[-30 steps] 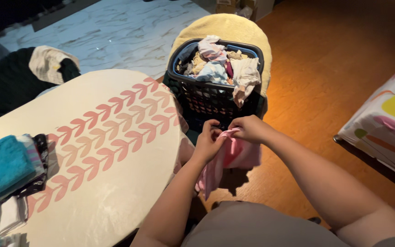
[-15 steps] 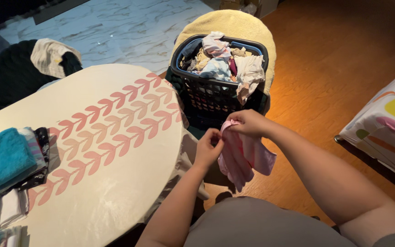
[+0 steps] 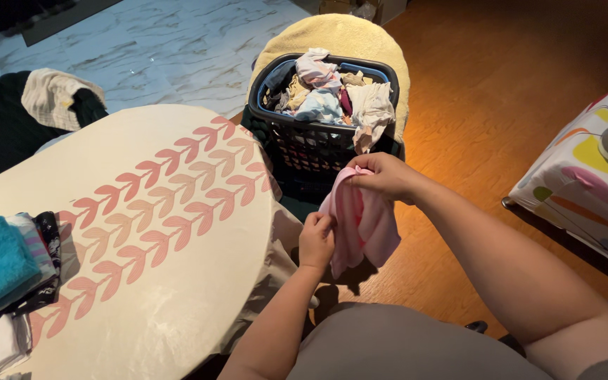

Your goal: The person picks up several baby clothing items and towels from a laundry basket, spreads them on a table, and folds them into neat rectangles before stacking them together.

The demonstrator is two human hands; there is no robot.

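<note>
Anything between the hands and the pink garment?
No. Both grip it directly: right hand pinches the pink garment at its top edge, left hand holds its lower left edge. Nothing visible intervenes.

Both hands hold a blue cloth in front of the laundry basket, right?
Not quite: the cloth is pink, not blue, as the head view shows. Both the left hand and right hand do hold it in front of the laundry basket.

Bare wood floor (image 3: 487,134) lies open right of the hands. The full basket (image 3: 318,144) blocks the way just beyond them. The table (image 3: 177,295) crowds the left; a covered box (image 3: 578,190) stands far right.
</note>
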